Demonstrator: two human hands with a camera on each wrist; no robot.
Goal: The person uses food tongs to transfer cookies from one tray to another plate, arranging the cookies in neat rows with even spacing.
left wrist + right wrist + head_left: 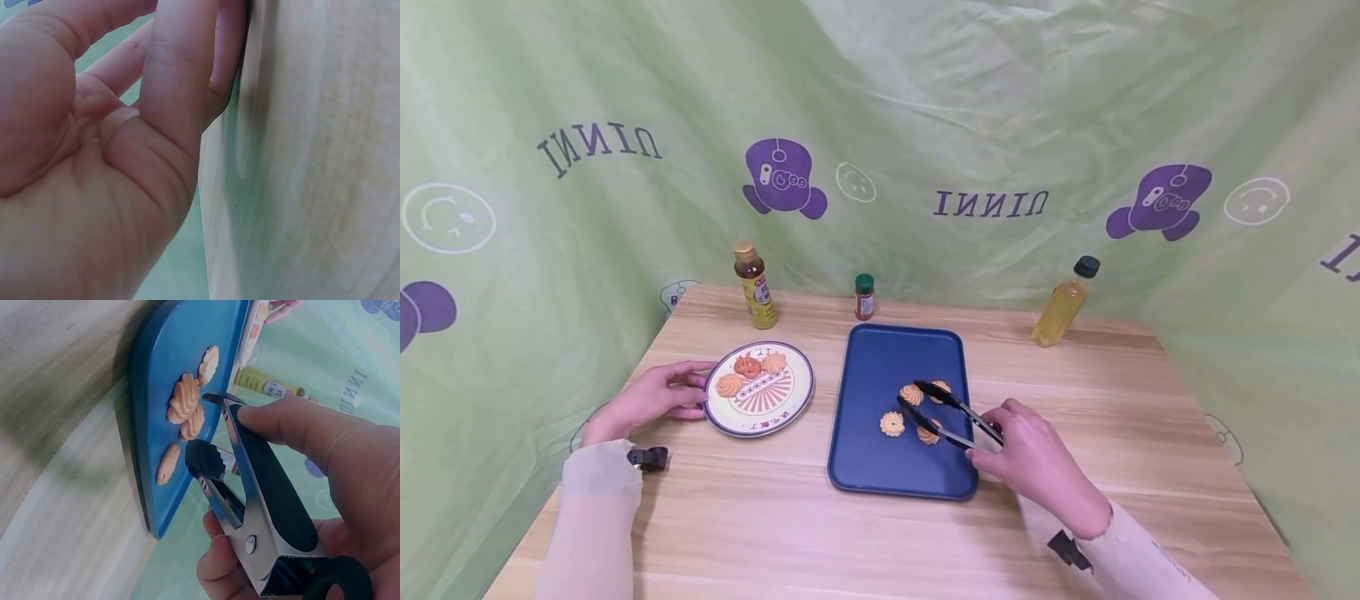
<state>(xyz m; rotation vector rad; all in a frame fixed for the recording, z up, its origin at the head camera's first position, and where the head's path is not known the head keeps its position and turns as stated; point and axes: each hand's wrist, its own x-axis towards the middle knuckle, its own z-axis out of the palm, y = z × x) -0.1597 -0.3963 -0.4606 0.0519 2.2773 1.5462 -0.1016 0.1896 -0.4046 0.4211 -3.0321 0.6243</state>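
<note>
I note my right hand (1037,467) gripping tongs (951,412) over the tray's (880,475) cookies (912,394); left hand (651,400), fingers relaxed, touches the plate (775,412) at nine o'clock. Risk: uneven squeeze crumbles or drops a cookie.

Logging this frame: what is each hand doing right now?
Left hand: open, fingertips touching the plate rim.
Right hand: gripping tongs, their tips apart over the tray cookies.
</note>
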